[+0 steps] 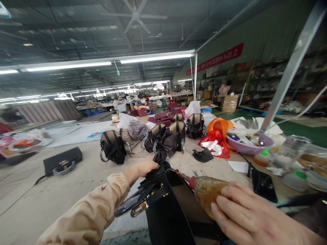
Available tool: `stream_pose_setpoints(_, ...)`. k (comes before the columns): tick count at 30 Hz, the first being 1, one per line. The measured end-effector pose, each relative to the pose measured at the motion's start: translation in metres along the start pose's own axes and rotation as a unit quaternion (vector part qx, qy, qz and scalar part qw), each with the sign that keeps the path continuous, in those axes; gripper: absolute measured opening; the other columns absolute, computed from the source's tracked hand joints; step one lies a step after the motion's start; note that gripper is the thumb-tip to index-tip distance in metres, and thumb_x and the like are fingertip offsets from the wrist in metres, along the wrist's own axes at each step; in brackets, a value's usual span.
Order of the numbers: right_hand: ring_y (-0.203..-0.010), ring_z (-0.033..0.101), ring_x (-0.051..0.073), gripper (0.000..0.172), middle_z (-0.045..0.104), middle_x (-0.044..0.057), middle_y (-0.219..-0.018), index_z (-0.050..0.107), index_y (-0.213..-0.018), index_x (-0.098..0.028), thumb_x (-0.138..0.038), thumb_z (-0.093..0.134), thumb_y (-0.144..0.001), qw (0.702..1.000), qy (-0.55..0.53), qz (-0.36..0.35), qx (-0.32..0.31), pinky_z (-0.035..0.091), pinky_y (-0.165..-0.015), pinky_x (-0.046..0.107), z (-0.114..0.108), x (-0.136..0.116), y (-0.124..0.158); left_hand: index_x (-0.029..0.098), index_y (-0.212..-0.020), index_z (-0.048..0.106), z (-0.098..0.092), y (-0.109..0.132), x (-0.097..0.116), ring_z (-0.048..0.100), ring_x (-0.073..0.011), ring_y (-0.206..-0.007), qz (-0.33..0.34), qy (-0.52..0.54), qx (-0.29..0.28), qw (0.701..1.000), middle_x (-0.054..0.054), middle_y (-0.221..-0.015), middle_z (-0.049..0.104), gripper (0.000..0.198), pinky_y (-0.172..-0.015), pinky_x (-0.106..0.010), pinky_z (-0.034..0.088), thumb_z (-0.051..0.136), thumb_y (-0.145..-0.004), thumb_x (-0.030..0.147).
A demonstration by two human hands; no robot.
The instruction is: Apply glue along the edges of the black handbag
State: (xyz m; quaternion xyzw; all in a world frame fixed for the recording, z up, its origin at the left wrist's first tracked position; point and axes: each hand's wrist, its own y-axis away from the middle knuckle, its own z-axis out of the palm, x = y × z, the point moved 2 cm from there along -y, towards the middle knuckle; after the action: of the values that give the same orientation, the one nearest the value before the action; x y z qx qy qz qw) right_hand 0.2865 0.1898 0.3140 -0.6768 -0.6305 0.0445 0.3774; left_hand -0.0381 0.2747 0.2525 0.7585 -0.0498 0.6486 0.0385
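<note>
My right hand (242,212) is closed round a yellowish-brown glue bottle (208,192). Its red, tapered nozzle points left, at the upper edge of a black handbag (166,211). The bag stands close in front of me, its gold-coloured hardware and wrapped handle facing left. My left hand (143,169), in a beige sleeve, grips dark lining fabric (160,158) at the bag's far top end; those fingertips are partly hidden. Whether the nozzle touches the bag I cannot tell.
Several unfinished black bags (113,147) stand further back on the table (89,183). A finished black bag (63,161) lies at left. On the right are a purple basin (251,144), a red plastic bag (217,139), green-capped bottles (295,180) and a metal post (293,68).
</note>
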Motion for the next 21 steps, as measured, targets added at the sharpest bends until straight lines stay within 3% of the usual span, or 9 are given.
stream_pose_setpoints(5, -0.078, 0.055, 0.021, 0.030, 0.065, 0.004, -0.082, 0.067, -0.089, -0.017, -0.002, 0.041, -0.091, 1.000, -0.004, 0.012, 0.024, 0.038, -0.083, 0.042, -0.002, -0.002, -0.002, 0.017, -0.066, 0.067, 0.003, -0.002, 0.001, 0.056, -0.0175, -0.059, -0.023, -0.019, -0.030, 0.999, 0.001, -0.058, 0.062, 0.016, -0.057, -0.026, 0.047, 0.063, -0.053, 0.008)
stream_pose_setpoints(11, -0.080, 0.055, 0.022, 0.027, 0.064, 0.006, -0.084, 0.067, -0.093, -0.015, -0.006, 0.042, -0.093, 1.000, -0.013, 0.020, 0.009, 0.040, -0.079, 0.042, 0.002, 0.000, 0.002, 0.015, -0.077, 0.070, 0.009, 0.002, 0.008, 0.059, -0.0189, -0.058, -0.075, -0.002, -0.033, 0.997, 0.000, -0.058, 0.063, 0.027, -0.058, -0.029, 0.049, 0.061, -0.053, 0.007)
stream_pose_setpoints(21, -0.081, 0.055, 0.022, 0.032, 0.062, 0.009, -0.086, 0.065, -0.098, -0.013, -0.010, 0.034, -0.098, 0.997, -0.062, 0.049, -0.014, 0.042, -0.074, 0.038, 0.003, 0.001, 0.014, 0.016, -0.067, 0.064, 0.015, 0.002, 0.013, 0.055, -0.0166, -0.054, -0.124, -0.013, -0.016, 0.992, 0.001, -0.054, 0.060, 0.020, -0.052, -0.028, 0.047, 0.059, -0.049, 0.009)
